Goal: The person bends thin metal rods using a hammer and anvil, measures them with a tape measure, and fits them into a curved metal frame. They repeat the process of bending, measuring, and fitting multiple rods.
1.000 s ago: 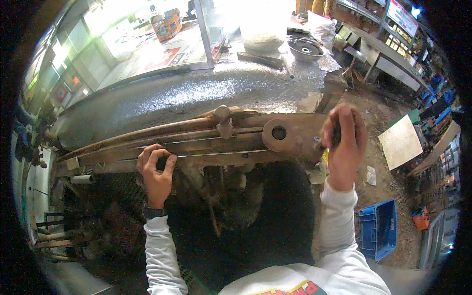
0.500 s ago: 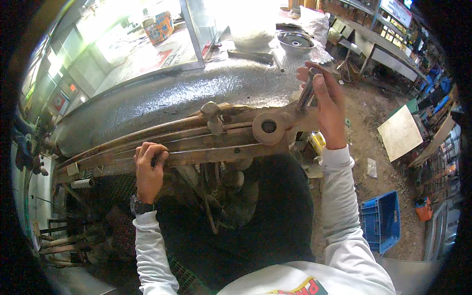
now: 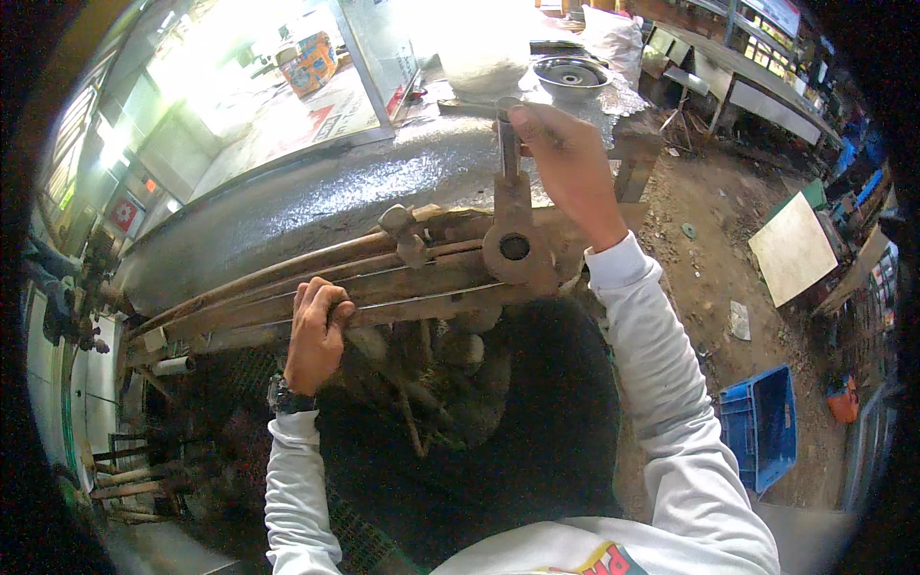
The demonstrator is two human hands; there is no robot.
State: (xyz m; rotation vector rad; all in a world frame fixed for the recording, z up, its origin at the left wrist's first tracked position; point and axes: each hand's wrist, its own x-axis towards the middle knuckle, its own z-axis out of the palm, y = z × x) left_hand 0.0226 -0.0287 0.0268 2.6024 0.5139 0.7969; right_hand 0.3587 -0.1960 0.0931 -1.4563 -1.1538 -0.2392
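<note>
We see our left hand [image 3: 314, 331] closed over the long, rusty brown stack of curved steel leaf-spring blades [image 3: 287, 287], fingers curled over its top edge, a dark wristwatch [image 3: 287, 398] just below on the wrist. The stack runs from the lower left up toward the middle, in front of a large grey rounded metal surface [image 3: 316, 196]. Our right hand [image 3: 565, 163] is wrapped around the upper end of a rusty flat steel bar with a round eye [image 3: 513, 225], which stands roughly upright; its eye end sits against the right end of the blade stack. A rusty bolt-like clamp piece [image 3: 402, 230] sits on top of the stack, between the two hands. Off to the right, on the dirt floor [image 3: 709, 259], lie a pale flat square board [image 3: 791, 249] and a blue plastic crate [image 3: 762, 426], well apart from the hands.
</note>
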